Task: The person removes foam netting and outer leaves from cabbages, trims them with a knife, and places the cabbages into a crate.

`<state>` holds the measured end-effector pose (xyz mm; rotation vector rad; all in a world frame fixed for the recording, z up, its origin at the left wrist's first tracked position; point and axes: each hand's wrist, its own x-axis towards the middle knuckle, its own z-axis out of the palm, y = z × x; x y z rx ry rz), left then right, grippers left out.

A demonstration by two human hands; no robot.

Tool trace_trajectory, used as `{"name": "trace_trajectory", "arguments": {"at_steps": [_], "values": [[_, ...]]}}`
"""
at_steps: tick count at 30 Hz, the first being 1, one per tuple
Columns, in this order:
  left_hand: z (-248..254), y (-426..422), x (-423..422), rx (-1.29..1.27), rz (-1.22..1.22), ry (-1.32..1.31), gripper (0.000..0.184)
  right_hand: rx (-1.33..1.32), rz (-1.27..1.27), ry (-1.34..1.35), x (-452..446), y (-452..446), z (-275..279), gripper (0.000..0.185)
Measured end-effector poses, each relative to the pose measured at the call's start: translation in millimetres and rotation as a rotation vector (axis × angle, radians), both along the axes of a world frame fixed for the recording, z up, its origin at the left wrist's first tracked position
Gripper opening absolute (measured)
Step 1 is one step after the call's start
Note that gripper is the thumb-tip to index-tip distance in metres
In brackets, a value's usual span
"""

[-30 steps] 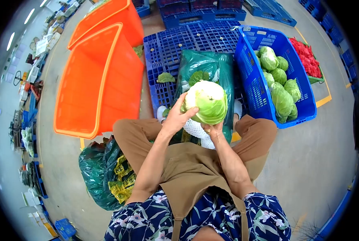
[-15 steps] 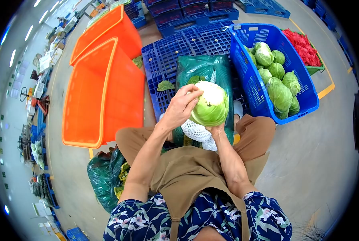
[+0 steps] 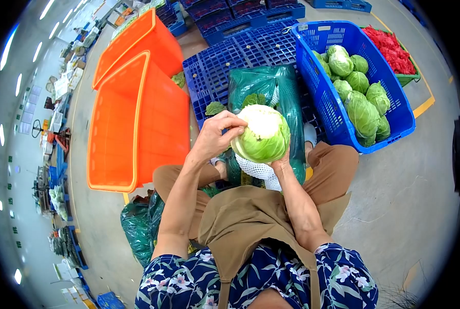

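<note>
A round cabbage (image 3: 265,136), pale white on top and light green below, is held up in front of my lap. My right hand (image 3: 281,160) supports it from underneath on the right, its fingers mostly hidden behind it. At the cabbage's upper left edge, my left hand (image 3: 220,133) is closed, thumb and fingertips pressed to the pale outer leaf. Below the cabbage lies a white mesh net (image 3: 258,171). Behind it are a filled green plastic bag (image 3: 286,85) and a loose green leaf (image 3: 254,100).
Several cabbages (image 3: 361,110) fill part of the blue crate (image 3: 320,95) on the right. Red netting (image 3: 388,50) sits in a green crate beyond. Orange bins (image 3: 163,129) stand at left, a blue pallet (image 3: 209,77) ahead, and a dark green bag (image 3: 137,232) by my left knee.
The cabbage has tilted and shifted slightly left and down in view, both hands staying on it. My left fingertips have moved to its outer left edge. The whole view has shifted a little.
</note>
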<state>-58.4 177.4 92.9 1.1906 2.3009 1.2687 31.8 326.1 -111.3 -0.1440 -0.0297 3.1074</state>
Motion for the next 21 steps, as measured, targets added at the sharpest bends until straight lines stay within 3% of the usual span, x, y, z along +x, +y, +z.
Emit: {"name": "trace_trajectory", "arguments": {"at_steps": [6, 10, 13, 16, 21], "values": [[8.1, -0.1, -2.1, -0.061, -0.064, -0.059, 0.011, 0.004, 0.013, -0.037, -4.4, 3.8, -3.7, 0.079], [17.5, 1.0, -11.6, -0.217, -0.197, -0.126, 0.009, 0.055, 0.010, -0.029, -0.3, 3.8, 4.3, 0.091], [17.9, 1.5, -6.8, -0.149, -0.234, 0.041, 0.007, 0.066, 0.000, -0.012, -0.3, 2.7, 6.6, 0.088], [10.8, 0.4, 2.8, 0.040, -0.141, -0.004, 0.007, 0.052, -0.013, -0.019, -0.5, 2.2, 4.9, 0.083], [-9.4, 1.6, 14.2, 0.091, 0.065, -0.134, 0.006, 0.084, -0.076, -0.066, -4.4, 2.7, -6.9, 0.085]]}}
